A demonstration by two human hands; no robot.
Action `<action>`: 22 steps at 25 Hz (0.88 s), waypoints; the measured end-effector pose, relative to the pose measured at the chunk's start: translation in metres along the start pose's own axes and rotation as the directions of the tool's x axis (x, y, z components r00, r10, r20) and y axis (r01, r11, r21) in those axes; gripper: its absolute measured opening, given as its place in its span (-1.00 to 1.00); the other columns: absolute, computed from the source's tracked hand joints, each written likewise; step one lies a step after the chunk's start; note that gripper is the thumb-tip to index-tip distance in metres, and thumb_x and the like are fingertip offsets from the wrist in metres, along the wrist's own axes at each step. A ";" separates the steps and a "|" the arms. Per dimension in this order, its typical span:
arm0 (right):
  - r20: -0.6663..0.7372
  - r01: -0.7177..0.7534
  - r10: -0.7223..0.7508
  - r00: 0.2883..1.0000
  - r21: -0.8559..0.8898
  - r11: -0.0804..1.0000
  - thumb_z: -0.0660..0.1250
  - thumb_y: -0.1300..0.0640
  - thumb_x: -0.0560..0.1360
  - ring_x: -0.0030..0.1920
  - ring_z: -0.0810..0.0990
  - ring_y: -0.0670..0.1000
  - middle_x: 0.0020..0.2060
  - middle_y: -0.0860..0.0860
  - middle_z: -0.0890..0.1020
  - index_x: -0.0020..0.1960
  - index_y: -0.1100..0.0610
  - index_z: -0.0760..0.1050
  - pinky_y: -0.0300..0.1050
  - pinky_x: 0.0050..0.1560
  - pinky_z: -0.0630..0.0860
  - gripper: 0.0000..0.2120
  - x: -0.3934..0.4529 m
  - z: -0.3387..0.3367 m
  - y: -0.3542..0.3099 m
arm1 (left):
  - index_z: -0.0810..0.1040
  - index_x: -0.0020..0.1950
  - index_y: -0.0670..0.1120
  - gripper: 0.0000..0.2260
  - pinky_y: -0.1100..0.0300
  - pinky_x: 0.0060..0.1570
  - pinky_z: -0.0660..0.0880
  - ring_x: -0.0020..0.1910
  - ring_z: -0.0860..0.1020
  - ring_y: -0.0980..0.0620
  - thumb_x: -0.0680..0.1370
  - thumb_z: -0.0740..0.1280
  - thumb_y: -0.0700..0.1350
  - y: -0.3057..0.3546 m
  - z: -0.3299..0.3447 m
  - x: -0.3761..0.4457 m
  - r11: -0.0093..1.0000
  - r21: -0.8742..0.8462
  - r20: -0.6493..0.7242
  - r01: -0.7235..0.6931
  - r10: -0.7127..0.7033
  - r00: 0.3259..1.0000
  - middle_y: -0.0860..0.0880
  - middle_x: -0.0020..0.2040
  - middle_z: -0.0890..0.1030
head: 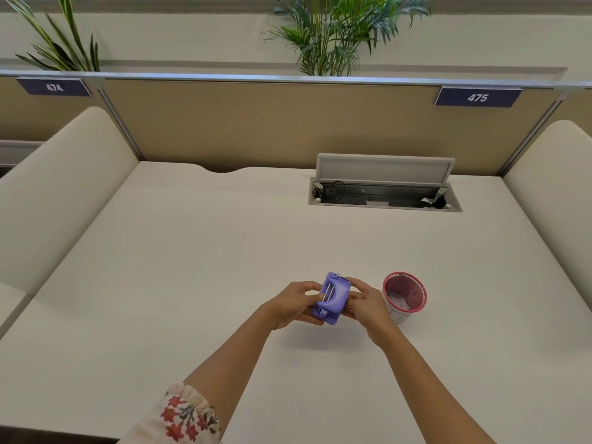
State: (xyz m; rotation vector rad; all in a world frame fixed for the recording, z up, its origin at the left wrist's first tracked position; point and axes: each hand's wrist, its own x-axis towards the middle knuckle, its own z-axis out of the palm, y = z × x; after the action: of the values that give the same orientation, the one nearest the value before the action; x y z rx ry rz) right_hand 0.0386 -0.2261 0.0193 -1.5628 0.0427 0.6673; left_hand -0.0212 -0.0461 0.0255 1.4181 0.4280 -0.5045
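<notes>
A white desk (pixel 192 251) in a beige-walled cubicle, cable hatch (pixel 384 169) open. Left hand (pixel 293 304) and right hand (pixel 368 304) both grasp the punch (pixel 331 298) above it, beside a red cup (pixel 416 294) whose contents blur.

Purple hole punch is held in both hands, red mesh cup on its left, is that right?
No. The head view shows the red mesh cup on the right of the purple hole punch; left hand and right hand do hold the punch.

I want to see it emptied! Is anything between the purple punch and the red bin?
Nothing visible. The left hand and right hand hold the punch just left of the bin.
</notes>
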 end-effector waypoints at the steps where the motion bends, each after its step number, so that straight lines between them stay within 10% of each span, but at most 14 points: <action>1: -0.009 -0.004 0.004 1.000 0.000 1.000 0.21 0.54 0.45 -0.16 0.73 0.13 -0.05 0.28 0.71 0.30 0.21 0.52 -0.19 -0.24 0.64 -0.50 0.001 0.001 -0.001 | 0.56 0.30 -0.20 -0.72 -0.08 0.13 0.63 0.04 0.67 -0.19 0.60 0.35 -0.18 -0.002 0.000 0.001 1.000 -0.006 -0.012 -0.016 0.016 1.000 -0.33 0.20 0.63; 17: 0.097 0.077 -0.053 0.994 -0.267 0.961 0.43 0.40 0.39 -0.06 0.71 0.01 0.00 0.13 0.71 0.22 0.10 0.57 -0.04 0.00 0.67 -0.55 0.038 0.021 -0.005 | 0.66 0.25 -0.07 -0.73 0.01 0.06 0.65 -0.01 0.69 -0.11 0.55 0.38 -0.16 0.001 -0.040 0.007 0.990 -0.094 -0.051 0.100 -0.106 0.993 -0.22 0.15 0.69; 22: 0.039 0.085 -0.081 0.996 -0.094 0.992 0.36 0.43 0.44 0.01 0.71 0.18 -0.01 0.20 0.71 0.12 0.18 0.63 0.02 0.00 0.67 -0.68 0.066 0.033 -0.013 | 0.66 0.23 -0.07 -0.74 0.09 -0.03 0.63 -0.08 0.68 -0.06 0.56 0.38 -0.07 0.010 -0.058 0.021 0.980 -0.182 -0.122 0.080 -0.104 0.987 -0.11 0.05 0.71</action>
State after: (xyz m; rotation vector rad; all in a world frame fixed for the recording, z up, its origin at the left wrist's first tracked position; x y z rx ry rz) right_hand 0.0859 -0.1705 0.0040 -1.6354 -0.0814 0.6386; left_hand 0.0033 0.0106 0.0156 1.2679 0.6319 -0.4378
